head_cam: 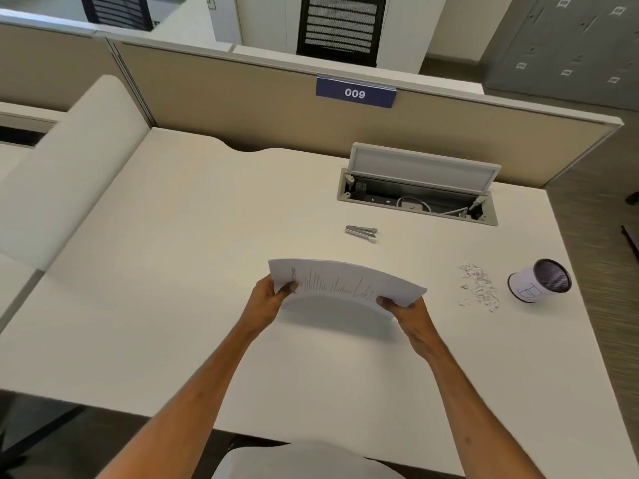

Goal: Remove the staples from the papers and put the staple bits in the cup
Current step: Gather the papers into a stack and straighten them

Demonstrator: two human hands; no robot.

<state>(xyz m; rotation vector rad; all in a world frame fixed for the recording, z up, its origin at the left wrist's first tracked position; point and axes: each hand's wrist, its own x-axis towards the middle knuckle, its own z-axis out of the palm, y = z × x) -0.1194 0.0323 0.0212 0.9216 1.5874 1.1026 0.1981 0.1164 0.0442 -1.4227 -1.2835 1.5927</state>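
Papers [345, 281] are gripped at both ends, left hand [268, 299] and right hand [408, 316] pinching them above the desk [173, 236]. Next, probably: lay them down, fetch the remover [361, 232]; bits [479, 286] lie beside the cup [537, 280].

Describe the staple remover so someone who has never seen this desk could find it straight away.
Start at the open cable hatch sunk into the far side of the white desk. Just in front of the hatch's left end lies the staple remover, alone on bare desk beyond the papers. It is the only small grey metal tool there, unlike the pale staple bits and cup to the right.
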